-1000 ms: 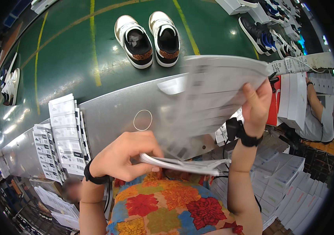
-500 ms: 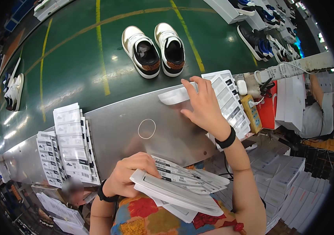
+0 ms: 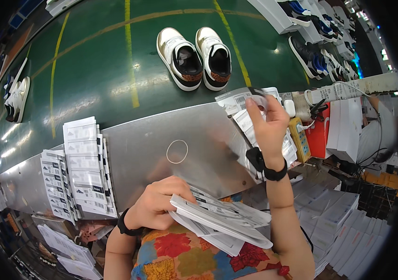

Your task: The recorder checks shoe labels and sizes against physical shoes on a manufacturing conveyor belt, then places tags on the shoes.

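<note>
My left hand point(image 3: 164, 201) is closed on a stack of printed label sheets point(image 3: 227, 223), held tilted just off the bench's near edge. My right hand point(image 3: 272, 123), over the bench's far right, pinches a single label sheet point(image 3: 237, 100) between thumb and fingers and lifts it. Below that hand lies another pile of label sheets point(image 3: 247, 125). A pale rubber band point(image 3: 167, 151) rests as a loose ring on the metal bench point(image 3: 138, 135). Beyond the bench, a pair of sneakers point(image 3: 179, 56) in white, tan and black stands side by side, heels toward me.
Label sheet stacks point(image 3: 86, 163) lie at the bench's left. A green conveyor belt point(image 3: 91, 60) with yellow lines runs behind it. More sneakers point(image 3: 305, 56) stand far right. A yellow power strip point(image 3: 300, 140) sits near my right hand; white boxes point(image 3: 323, 210) are piled below.
My right hand has moved right and turned, closing on the label sheet that lay flat and raising it. My left hand keeps its stack. The whole view has shifted slightly.
</note>
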A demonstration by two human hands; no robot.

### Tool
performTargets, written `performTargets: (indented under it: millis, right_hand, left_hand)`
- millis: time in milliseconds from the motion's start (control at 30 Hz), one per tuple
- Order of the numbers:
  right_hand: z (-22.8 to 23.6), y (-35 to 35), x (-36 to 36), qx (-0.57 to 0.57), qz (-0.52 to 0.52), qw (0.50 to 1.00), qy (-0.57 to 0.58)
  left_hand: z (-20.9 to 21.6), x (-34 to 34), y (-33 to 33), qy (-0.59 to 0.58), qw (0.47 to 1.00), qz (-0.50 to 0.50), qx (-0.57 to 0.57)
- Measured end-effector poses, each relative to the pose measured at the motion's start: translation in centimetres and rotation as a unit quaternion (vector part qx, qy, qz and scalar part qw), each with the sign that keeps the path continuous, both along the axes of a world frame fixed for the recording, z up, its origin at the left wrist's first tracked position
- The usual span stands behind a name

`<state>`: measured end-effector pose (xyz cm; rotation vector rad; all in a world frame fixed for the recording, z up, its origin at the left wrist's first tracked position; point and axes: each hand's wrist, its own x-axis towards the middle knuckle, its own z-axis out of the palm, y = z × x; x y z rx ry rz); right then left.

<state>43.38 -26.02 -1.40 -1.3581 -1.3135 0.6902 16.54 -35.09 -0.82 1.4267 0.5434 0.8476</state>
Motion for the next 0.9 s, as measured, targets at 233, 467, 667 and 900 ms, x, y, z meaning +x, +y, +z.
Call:
performTargets:
  millis: [233,467,667,900]
  right_hand:
    - [6.8,-3.6,-1.4,-0.119,0.089,0.966,0.210]
    - [8.4,-3.4,-1.9,-0.156,0.122,0.963,0.182]
    - [3.8,1.2,0.1,-0.157,0.147,0.951,0.223]
    - [-3.7,12.4,3.3,-0.136,0.074,0.970,0.186]
  left_hand:
    - [0.0,-0.3,0.0,0.005,1.000,0.006,0.000]
    - [0.2,-0.3,0.3,0.002,1.000,0.008,0.007]
    - [0.3,-0.4,0.3,0.004,0.999,0.006,0.053]
    - [0.4,-0.3,0.2,0.011,0.997,0.026,0.078]
